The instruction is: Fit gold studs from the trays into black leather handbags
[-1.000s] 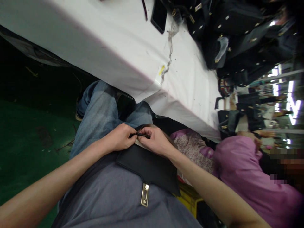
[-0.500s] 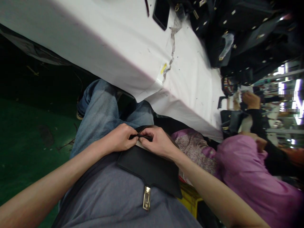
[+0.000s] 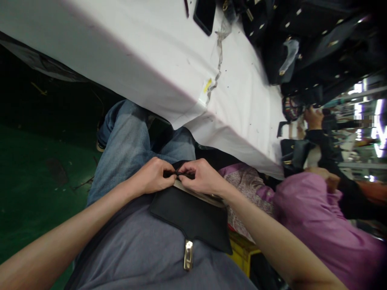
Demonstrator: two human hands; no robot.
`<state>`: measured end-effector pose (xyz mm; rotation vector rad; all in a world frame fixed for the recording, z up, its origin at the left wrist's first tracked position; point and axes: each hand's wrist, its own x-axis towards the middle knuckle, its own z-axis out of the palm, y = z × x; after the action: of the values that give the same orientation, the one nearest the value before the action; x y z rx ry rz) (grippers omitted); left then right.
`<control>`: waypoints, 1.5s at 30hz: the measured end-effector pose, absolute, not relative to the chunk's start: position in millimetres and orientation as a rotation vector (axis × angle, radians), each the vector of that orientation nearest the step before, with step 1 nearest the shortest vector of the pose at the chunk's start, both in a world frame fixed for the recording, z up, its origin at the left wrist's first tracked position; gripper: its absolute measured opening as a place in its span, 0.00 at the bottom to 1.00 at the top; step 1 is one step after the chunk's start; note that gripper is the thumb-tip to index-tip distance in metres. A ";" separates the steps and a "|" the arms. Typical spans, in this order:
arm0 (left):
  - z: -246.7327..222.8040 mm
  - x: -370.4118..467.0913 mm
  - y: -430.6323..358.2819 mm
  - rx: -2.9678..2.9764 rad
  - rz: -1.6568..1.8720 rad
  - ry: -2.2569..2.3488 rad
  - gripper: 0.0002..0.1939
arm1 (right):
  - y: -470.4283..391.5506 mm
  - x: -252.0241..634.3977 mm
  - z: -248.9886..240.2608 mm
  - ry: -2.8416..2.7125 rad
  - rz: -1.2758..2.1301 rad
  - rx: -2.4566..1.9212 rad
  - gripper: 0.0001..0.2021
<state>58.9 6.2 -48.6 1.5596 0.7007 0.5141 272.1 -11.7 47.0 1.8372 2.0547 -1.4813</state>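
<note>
A black handbag (image 3: 193,217) lies on my lap against my grey shirt, its flap folded back towards me. A gold metal clasp plate (image 3: 188,255) hangs from the flap's tab. My left hand (image 3: 155,175) and my right hand (image 3: 198,177) meet at the bag's far edge, thumbs and fingertips pinched on its dark edge from either side. A beige strip of lining shows just below my right fingers. Exactly what lies between the fingertips is covered by them.
Ahead is a table with a white cover (image 3: 145,52), cracked tape along a seam. A phone (image 3: 204,16) lies on it; black bags (image 3: 305,36) are heaped at far right. A person in a purple top (image 3: 314,209) sits close on my right, near a yellow crate (image 3: 242,255).
My hands keep their pinch in almost the same place. The flap and clasp have shifted very slightly. Further off, another person's hand has moved a little to the left.
</note>
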 end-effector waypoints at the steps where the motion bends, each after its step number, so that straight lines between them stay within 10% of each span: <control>1: -48.3 58.9 6.1 1.563 0.518 0.697 0.10 | -11.3 270.8 47.2 2.090 -1.446 1.828 0.08; 45: -42.0 74.9 -6.4 1.457 0.505 0.885 0.15 | -20.1 279.9 35.7 1.625 -1.756 2.134 0.06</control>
<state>74.9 -6.4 -42.0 1.4573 0.8849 0.5050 279.9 -20.1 35.7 2.1343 1.6248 -1.7555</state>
